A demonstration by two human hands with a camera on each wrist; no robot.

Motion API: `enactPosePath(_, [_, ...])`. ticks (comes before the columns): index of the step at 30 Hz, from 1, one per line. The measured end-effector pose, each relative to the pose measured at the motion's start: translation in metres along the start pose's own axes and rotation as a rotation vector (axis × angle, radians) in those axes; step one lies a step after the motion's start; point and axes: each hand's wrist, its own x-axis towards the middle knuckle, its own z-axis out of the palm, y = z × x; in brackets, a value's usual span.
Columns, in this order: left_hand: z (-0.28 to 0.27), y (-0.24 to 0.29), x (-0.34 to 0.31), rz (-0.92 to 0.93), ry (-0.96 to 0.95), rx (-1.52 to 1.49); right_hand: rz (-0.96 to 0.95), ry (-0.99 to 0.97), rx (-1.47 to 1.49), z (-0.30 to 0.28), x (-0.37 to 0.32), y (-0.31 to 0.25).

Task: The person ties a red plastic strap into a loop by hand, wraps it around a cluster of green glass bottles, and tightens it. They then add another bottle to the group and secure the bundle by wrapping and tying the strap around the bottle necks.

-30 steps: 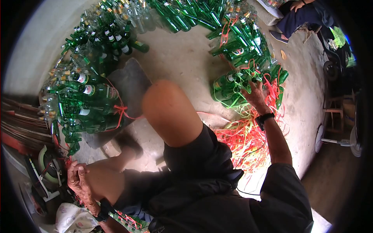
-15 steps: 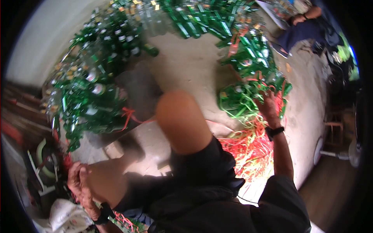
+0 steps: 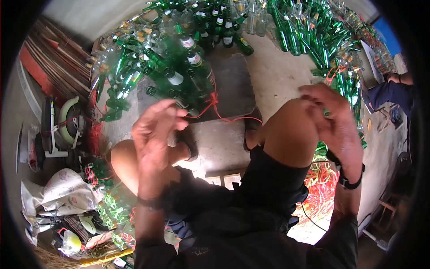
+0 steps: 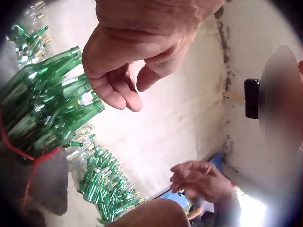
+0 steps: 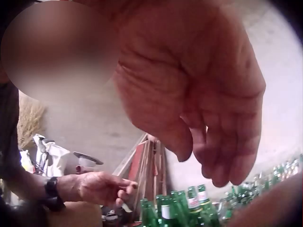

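Observation:
My left hand (image 3: pixel 156 130) is raised in front of a bundle of green glass bottles (image 3: pixel 194 58), its fingers loosely bent with nothing between them. Red string (image 3: pixel 213 101) is knotted round that bundle, which stands on a dark mat (image 3: pixel 233 80). In the left wrist view the bottle necks (image 4: pixel 78 85) show beside the hand. My right hand (image 3: pixel 333 123) hangs above my right knee, holding nothing, its fingers slightly bent. Seen from the right wrist, its palm (image 5: pixel 189 90) and fingers are bare. A heap of red and green plastic strips (image 3: pixel 320 188) lies below the right forearm.
Many more green and clear bottles (image 3: pixel 309 36) spread along the back. Wooden strips (image 3: pixel 56 54) lean at the left wall, near a white sack (image 3: pixel 62 190) and a wheeled object (image 3: pixel 67 121). Another person (image 3: pixel 389 96) sits at the right.
My right hand has left the bottles by the plastic strips and come back over the knee. The left hand has risen from beside the left knee toward the tied bundle. The view has turned left.

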Motion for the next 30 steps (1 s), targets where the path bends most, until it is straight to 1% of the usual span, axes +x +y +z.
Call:
enactPosePath(1, [0.003,-0.006,0.004,-0.033,-0.012,-0.03,-0.009,-0.008,-0.005,0.013,0.009,-0.012])
enactPosePath(3, [0.006,-0.026,0.013,-0.054,-0.016,-0.083,-0.099,-0.198,-0.075,0.045,0.024,-0.025])
enactPosePath(5, [0.007,-0.04,0.015,-0.077,-0.021,-0.133,-0.338,-0.219,-0.037,0.084,0.039,-0.03])
enactPosePath(7, [0.006,-0.048,0.016,-0.129,-0.021,-0.062,-0.182,-0.308,-0.068,0.124,0.045,-0.029])
enactPosePath(10, [0.003,-0.067,0.017,-0.159,-0.063,-0.1,-0.18,-0.375,-0.114,0.174,0.048,-0.024])
enactPosePath(12, [0.003,-0.076,0.018,-0.14,-0.081,-0.126,-0.077,-0.396,-0.126,0.22,0.053,-0.002])
enactPosePath(13, [0.004,-0.077,0.018,-0.136,-0.078,-0.129,-0.082,-0.396,-0.128,0.237,0.053,0.01])
enactPosePath(15, [0.007,-0.077,0.019,-0.156,-0.101,-0.097,0.092,-0.421,-0.115,0.265,0.054,0.029])
enactPosePath(16, [0.007,-0.078,0.02,-0.183,-0.108,-0.073,0.084,-0.422,-0.117,0.274,0.053,0.031])
enactPosePath(18, [0.01,-0.081,0.02,-0.204,-0.114,-0.056,0.115,-0.268,-0.162,0.289,0.046,0.033])
enactPosePath(19, [0.012,-0.083,0.02,-0.229,-0.128,-0.035,0.109,-0.275,-0.159,0.299,0.045,0.039])
enactPosePath(20, [0.014,-0.083,0.019,-0.228,-0.14,0.042,0.202,-0.293,0.016,0.307,0.045,0.044])
enactPosePath(21, [0.014,-0.084,0.018,-0.231,-0.135,0.043,0.294,-0.309,0.189,0.316,0.043,0.052])
enactPosePath(22, [0.015,-0.087,0.018,-0.179,-0.166,0.074,0.29,-0.314,0.19,0.327,0.039,0.061])
enactPosePath(23, [0.015,-0.09,0.017,-0.128,-0.198,0.106,0.317,-0.29,0.311,0.336,0.034,0.07])
enactPosePath(24, [0.015,-0.093,0.017,-0.127,-0.192,0.16,0.348,-0.266,0.432,0.34,0.03,0.075])
enactPosePath(25, [0.015,-0.094,0.017,-0.13,-0.19,0.16,0.348,-0.27,0.433,0.343,0.026,0.08])
enactPosePath(27, [0.016,-0.095,0.016,-0.14,-0.193,0.198,0.405,-0.434,0.404,0.346,0.02,0.086])
enactPosePath(28, [0.017,-0.097,0.016,-0.142,-0.19,0.197,0.405,-0.438,0.404,0.337,0.02,0.077])
enactPosePath(30, [0.019,-0.106,0.016,-0.03,-0.177,0.28,0.334,-0.437,0.043,0.313,0.019,0.053])
